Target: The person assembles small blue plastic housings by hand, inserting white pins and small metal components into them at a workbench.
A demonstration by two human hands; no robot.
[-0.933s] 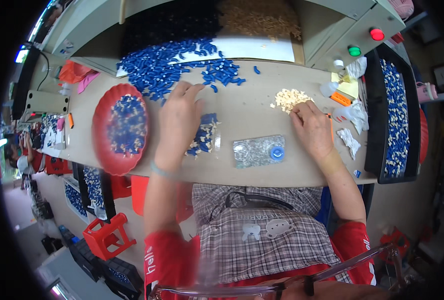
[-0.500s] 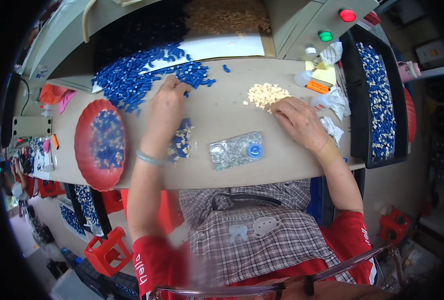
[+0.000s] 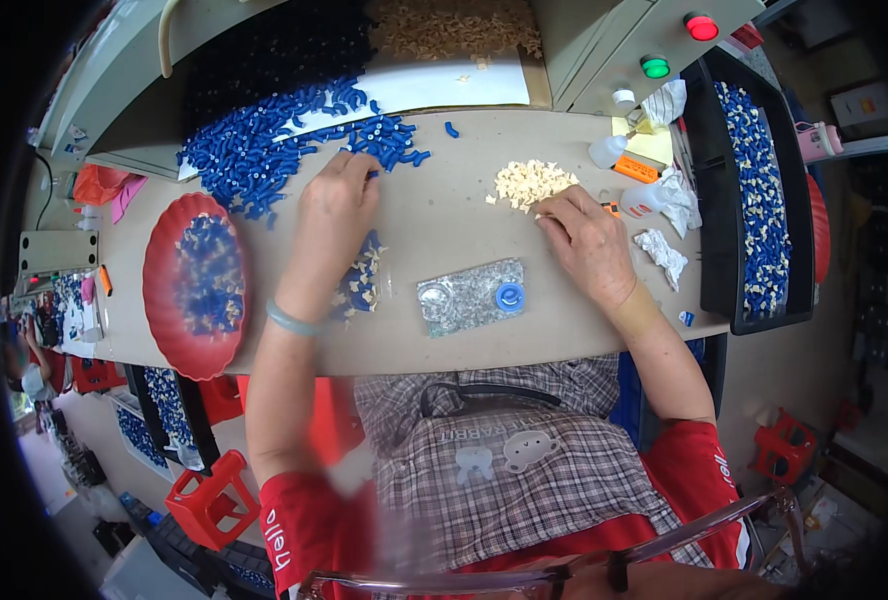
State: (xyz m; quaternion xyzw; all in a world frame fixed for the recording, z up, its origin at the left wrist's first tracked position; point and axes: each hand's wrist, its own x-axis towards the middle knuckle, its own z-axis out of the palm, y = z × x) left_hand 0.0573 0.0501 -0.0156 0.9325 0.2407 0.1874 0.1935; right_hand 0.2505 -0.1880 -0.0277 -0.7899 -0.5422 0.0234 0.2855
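Note:
My left hand (image 3: 340, 196) reaches to the near edge of a spread of small curved blue plastic pieces (image 3: 249, 160). Its fingers are bent together, and whatever they grip is hidden. Below that wrist lies a small mixed group of blue and cream pieces (image 3: 366, 275), partly covered by my forearm. At the near right edge of a heap of small cream pieces (image 3: 530, 184), my right hand (image 3: 590, 240) has thumb and fingertips drawn together in a pinch. What sits between them is too small to tell. A grey speckled plate (image 3: 464, 297) with a blue round fitting (image 3: 510, 297) lies between my forearms.
A red scalloped bowl (image 3: 154, 290) of mixed pieces stands left. Right are a long black bin (image 3: 721, 285) of pieces, crumpled tissues (image 3: 661, 257), a small bottle (image 3: 606, 152) and an orange item (image 3: 636, 168). A grey machine housing (image 3: 614, 60) with red and green buttons stands behind.
My right hand has turned and drawn slightly left, its thumb showing more at the heap's edge. My left hand stays by the blue pieces with a small shift of the fingers.

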